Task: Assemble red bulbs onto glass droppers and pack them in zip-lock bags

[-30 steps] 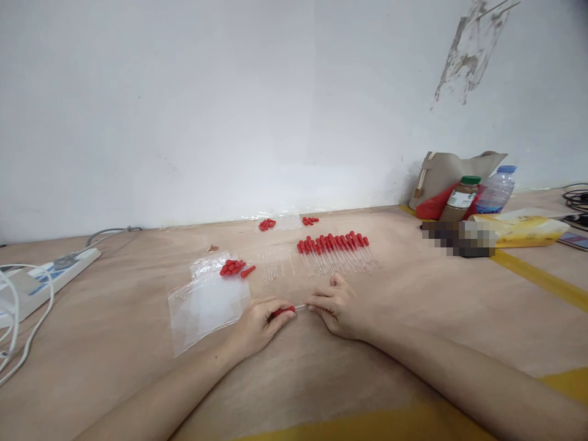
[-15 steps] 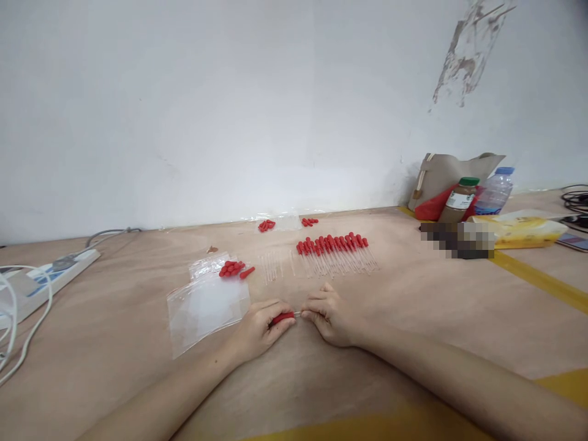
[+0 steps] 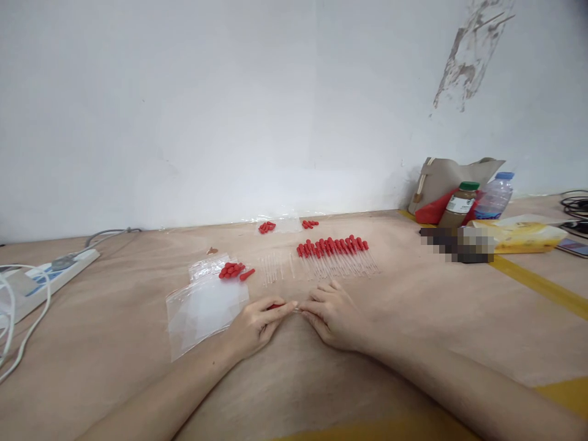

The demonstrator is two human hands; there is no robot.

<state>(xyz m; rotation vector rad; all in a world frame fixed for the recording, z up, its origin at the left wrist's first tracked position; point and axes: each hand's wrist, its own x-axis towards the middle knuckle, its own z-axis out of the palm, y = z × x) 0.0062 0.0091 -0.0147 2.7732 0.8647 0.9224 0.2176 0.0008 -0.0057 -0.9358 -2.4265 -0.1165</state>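
Left hand (image 3: 256, 323) pinches a red dropper bulb (image 3: 275, 305), right hand (image 3: 336, 315) a clear tube (image 3: 297, 310) — apparently joining them; seating likely calls for straight, steady pressure.

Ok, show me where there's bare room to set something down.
Bare brown surface lies between the right forearm, the row of red-topped tubes and the yellow tape; between the left forearm and the right one; and between the power strip and plastic bags. Crowded: the middle, with loose red bulbs and clear tubes, and the far right, around the bottles.
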